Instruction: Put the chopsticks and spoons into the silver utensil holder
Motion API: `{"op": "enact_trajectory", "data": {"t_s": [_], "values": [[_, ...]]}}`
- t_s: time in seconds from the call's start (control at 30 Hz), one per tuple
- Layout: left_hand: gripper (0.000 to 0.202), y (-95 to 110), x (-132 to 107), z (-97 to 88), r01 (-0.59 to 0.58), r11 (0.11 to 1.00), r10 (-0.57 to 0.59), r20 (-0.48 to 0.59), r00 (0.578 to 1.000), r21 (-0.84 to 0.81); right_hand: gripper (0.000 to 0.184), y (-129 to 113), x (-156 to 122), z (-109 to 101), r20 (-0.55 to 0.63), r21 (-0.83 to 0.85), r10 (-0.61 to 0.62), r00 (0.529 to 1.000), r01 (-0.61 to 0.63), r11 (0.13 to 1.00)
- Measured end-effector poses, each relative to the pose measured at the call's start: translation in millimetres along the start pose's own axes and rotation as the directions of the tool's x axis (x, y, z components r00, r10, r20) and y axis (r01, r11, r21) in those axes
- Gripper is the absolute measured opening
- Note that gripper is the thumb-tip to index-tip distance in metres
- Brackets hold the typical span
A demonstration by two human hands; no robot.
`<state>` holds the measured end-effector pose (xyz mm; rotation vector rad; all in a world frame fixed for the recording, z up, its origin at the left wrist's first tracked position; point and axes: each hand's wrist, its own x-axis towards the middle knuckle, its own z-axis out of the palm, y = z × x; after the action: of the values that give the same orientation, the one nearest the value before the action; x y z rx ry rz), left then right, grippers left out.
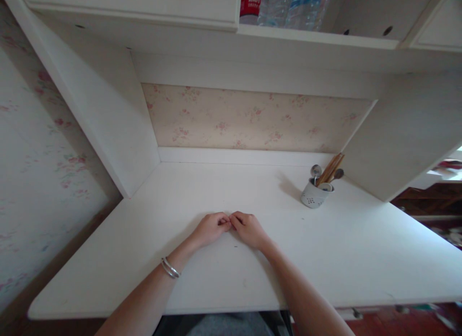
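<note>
Resting curled on the desk (144,239), left hand (211,227) meets right hand (249,228), utensil cup (313,195) well apart.

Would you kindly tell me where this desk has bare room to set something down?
The desk is bare left of the left hand up to the side panel, behind both hands to the back wall, and right of the right hand toward the front edge. Only the utensil holder crowds the back right corner.
</note>
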<state>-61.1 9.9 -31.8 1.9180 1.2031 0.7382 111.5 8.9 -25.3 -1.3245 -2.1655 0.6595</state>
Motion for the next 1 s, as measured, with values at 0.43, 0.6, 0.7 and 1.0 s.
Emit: {"op": "enact_trajectory", "data": {"t_s": [0.43, 0.6, 0.7, 1.0], "values": [[0.023, 1.6, 0.3, 0.0, 0.010, 1.000, -0.010, 0.000, 1.000, -0.020, 0.034, -1.4, 0.2, -1.1, -0.002, 0.016, 0.003, 1.000, -0.003, 1.000], [0.024, 0.3, 0.1, 0.4, 0.008, 1.000, -0.008, 0.000, 1.000, -0.018, 0.033, -1.0, 0.5, -1.0, -0.001, 0.015, -0.001, 1.000, 0.001, 1.000], [0.023, 0.5, -0.4, 0.1, 0.015, 1.000, -0.015, 0.006, 1.000, -0.017, 0.034, -0.9, 0.5, -1.0, 0.003, 0.013, 0.006, 1.000, -0.006, 1.000], [0.024, 1.3, -0.1, -0.5, 0.016, 1.000, -0.016, 0.006, 1.000, -0.003, 0.035, -2.4, 0.0, -1.4, 0.007, 0.005, 0.021, 1.000, -0.021, 1.000]]}}
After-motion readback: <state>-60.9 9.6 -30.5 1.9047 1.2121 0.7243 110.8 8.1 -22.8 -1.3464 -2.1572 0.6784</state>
